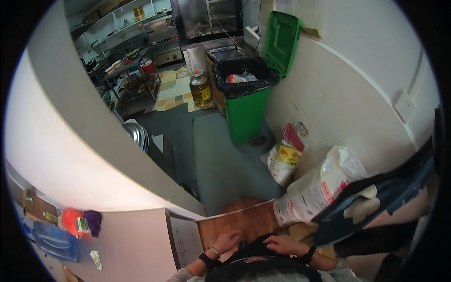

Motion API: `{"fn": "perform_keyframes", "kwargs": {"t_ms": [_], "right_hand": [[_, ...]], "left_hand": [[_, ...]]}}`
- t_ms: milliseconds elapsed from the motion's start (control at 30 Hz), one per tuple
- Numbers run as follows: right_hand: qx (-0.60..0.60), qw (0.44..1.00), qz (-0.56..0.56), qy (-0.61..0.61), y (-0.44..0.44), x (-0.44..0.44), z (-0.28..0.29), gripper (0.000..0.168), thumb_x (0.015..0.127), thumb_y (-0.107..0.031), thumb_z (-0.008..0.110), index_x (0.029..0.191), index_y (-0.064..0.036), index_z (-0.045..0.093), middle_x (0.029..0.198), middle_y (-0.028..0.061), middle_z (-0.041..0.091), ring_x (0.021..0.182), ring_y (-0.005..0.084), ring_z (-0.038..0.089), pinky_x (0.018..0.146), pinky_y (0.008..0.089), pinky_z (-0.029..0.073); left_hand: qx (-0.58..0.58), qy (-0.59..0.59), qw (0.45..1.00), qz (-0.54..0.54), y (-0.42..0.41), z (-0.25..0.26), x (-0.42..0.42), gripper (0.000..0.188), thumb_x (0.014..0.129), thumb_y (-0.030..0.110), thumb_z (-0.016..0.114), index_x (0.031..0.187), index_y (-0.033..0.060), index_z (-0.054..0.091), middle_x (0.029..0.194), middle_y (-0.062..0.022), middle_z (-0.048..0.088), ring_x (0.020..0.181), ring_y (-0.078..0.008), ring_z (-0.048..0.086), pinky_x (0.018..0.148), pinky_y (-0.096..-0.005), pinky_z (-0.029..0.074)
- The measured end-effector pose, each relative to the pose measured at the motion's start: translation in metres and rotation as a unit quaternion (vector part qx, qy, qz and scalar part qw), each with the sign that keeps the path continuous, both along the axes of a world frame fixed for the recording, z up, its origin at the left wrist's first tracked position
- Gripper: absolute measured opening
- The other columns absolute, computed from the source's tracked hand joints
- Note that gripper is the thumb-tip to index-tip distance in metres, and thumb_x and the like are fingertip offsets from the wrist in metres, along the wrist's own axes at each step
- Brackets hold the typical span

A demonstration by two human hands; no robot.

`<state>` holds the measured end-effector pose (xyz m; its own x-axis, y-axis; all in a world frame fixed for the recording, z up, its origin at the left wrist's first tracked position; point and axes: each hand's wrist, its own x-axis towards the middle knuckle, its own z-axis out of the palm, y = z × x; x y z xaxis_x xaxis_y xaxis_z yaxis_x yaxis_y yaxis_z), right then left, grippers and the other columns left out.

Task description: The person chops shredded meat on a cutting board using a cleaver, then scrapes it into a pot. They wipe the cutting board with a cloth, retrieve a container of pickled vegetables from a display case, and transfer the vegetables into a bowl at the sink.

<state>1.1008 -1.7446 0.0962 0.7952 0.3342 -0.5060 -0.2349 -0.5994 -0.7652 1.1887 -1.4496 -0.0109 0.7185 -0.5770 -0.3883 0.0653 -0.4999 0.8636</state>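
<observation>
My left hand (227, 242) is at the bottom centre, bent inward over the wooden floor (246, 216), with nothing plainly in it. To its right, my right hand (282, 244) rests against the dark apron (259, 248) at my front; whether its fingers grip the cloth cannot be told. Both wrists bear black bands, and a bracelet circles the left one. Beyond my hands lies a grey floor mat (225, 158). A large white woven sack (306, 201) with printed writing leans by the wall on the right, near an opened smaller bag (287, 158).
A green wheeled bin (246, 116) with a black liner stands open ahead, beside a large oil bottle (201, 91). Left are a wall edge (141, 176) and a pale counter (130, 239) with a blue plastic basket (56, 241). Dark clothing (398, 201) hangs right. Kitchen shelving stands behind.
</observation>
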Motion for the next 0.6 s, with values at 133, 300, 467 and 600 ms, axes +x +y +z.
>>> {"fn": "perform_keyframes", "kwargs": {"t_ms": [133,300,467,600], "right_hand": [[0.018,0.995,0.097,-0.007,0.002,0.078,-0.029,0.039,0.101,-0.033,0.060,0.132,-0.010,0.066,0.115,0.0139,0.074,0.106,0.0289,0.071,0.092,0.0374,0.054],[0.044,0.979,0.194,0.035,-0.008,0.200,-0.054,0.042,0.100,-0.035,0.055,0.134,-0.010,0.064,0.124,0.0153,0.071,0.113,0.0356,0.067,0.098,0.0435,0.052],[0.027,0.966,0.254,0.048,-0.024,0.332,-0.045,0.039,0.101,-0.029,0.055,0.132,-0.007,0.064,0.123,0.0185,0.071,0.113,0.0370,0.067,0.099,0.0431,0.053],[0.006,0.977,0.214,0.006,-0.046,0.422,0.001,0.038,0.099,-0.028,0.056,0.130,-0.008,0.065,0.121,0.0196,0.070,0.115,0.0387,0.066,0.098,0.0452,0.052]], "left_hand": [[-0.048,-0.008,0.998,0.025,-0.010,-0.038,0.068,0.038,0.102,0.020,0.060,0.135,0.0007,0.064,0.111,-0.0110,0.075,0.093,-0.0183,0.073,0.084,-0.0311,0.058],[0.000,0.126,0.987,0.099,-0.027,-0.002,0.149,0.036,0.103,0.016,0.057,0.135,-0.0003,0.064,0.113,-0.0120,0.074,0.096,-0.0175,0.073,0.085,-0.0303,0.059],[0.029,0.170,0.963,0.206,-0.039,0.026,0.261,0.034,0.103,0.016,0.059,0.132,0.0002,0.064,0.116,-0.0123,0.074,0.097,-0.0187,0.074,0.084,-0.0309,0.060],[-0.022,0.198,0.953,0.230,-0.065,0.065,0.339,0.034,0.104,0.015,0.057,0.134,-0.0011,0.062,0.115,-0.0131,0.074,0.099,-0.0194,0.073,0.084,-0.0321,0.060]]}}
